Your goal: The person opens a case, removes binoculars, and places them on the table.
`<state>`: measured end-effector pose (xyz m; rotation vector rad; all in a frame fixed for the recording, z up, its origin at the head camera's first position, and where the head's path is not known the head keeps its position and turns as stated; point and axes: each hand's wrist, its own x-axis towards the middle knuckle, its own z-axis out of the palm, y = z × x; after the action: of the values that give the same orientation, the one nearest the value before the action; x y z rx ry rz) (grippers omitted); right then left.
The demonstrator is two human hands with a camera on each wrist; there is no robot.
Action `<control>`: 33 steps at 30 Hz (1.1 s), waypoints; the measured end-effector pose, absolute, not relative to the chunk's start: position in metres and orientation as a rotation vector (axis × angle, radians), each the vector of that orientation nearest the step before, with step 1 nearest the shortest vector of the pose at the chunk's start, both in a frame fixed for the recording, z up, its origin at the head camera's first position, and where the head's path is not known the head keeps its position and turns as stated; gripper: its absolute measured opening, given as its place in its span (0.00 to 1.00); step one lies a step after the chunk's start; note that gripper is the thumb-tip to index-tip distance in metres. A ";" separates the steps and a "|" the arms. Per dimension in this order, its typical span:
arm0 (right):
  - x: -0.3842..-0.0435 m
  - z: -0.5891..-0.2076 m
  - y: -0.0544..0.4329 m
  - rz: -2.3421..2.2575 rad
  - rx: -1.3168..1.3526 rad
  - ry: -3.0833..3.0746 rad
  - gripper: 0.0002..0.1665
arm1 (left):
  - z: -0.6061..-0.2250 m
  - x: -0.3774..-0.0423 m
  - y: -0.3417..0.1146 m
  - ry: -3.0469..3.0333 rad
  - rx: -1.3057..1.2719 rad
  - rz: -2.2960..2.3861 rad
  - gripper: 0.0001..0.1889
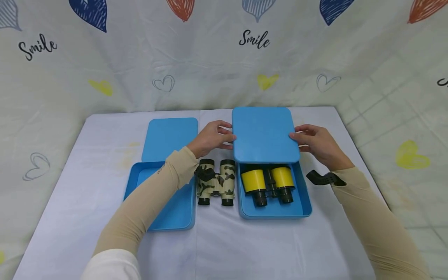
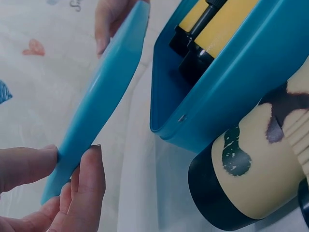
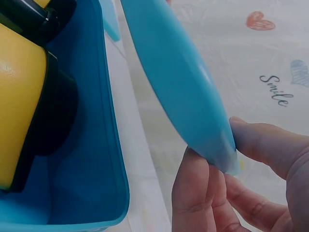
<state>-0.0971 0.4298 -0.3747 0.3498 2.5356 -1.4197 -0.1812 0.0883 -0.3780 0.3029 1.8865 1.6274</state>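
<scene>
Both hands hold a blue lid (image 1: pixel 265 134) by its opposite sides, over the far part of the right blue box (image 1: pixel 304 202). The left hand (image 1: pixel 214 138) pinches the lid's left edge between thumb and fingers; in the left wrist view the lid (image 2: pixel 99 96) stands tilted, apart from the box. My right hand (image 1: pixel 316 144) grips the opposite edge, thumb on the outer face, as the right wrist view shows. Yellow and black binoculars (image 1: pixel 253 181) lie inside the right box. Camouflage binoculars (image 1: pixel 227 179) lie on the table just left of it, under the left wrist.
A second blue box (image 1: pixel 171 217) stands open at the left, partly hidden by the left forearm. Behind it lies another blue lid (image 1: pixel 171 136). The white-covered table (image 1: pixel 245 249) meets a printed cloth backdrop (image 1: pixel 210 50) at its far edge.
</scene>
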 end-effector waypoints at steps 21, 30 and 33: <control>-0.107 -0.374 0.431 -1.416 0.319 2.541 0.45 | -0.384 -0.195 0.092 1.885 0.281 1.625 0.29; -0.115 -0.377 0.432 -1.428 0.320 2.528 0.44 | -0.387 -0.203 0.093 1.908 0.273 1.606 0.29; -0.116 -0.376 0.432 -1.422 0.319 2.530 0.45 | -0.387 -0.205 0.094 1.904 0.266 1.611 0.29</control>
<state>-0.1164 0.4321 -0.3761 0.3186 2.5300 -1.4216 -0.2049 0.0939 -0.3875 0.2657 1.9037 1.6113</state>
